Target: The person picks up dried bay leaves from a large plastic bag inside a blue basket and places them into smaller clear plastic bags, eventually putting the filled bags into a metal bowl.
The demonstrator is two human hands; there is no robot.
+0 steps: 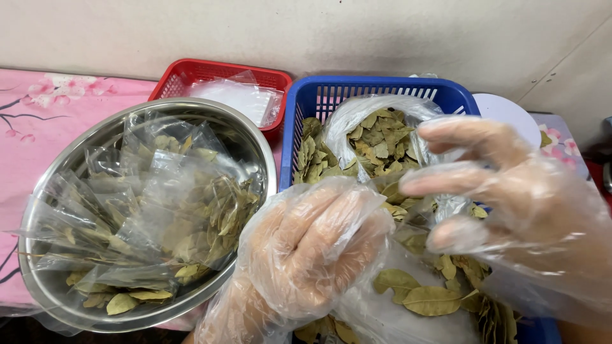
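Both of my hands wear thin clear plastic gloves. My left hand (312, 248) is curled shut over the near end of a blue basket (376, 86), and seems to grip a small clear bag (389, 318) with a few dried bay leaves (430, 299) lying on it. My right hand (503, 197) hovers above the basket's right side with fingers spread and nothing in them. The basket holds loose dried leaves and a large open plastic bag of leaves (382, 137) at its far end.
A steel bowl (191, 104) on the left is piled with small clear packets of leaves. Behind it stands a red basket (217, 69) of empty clear bags. A white round object (510, 111) sits right of the blue basket. A pink floral cloth (38, 127) covers the table, with the wall close behind.
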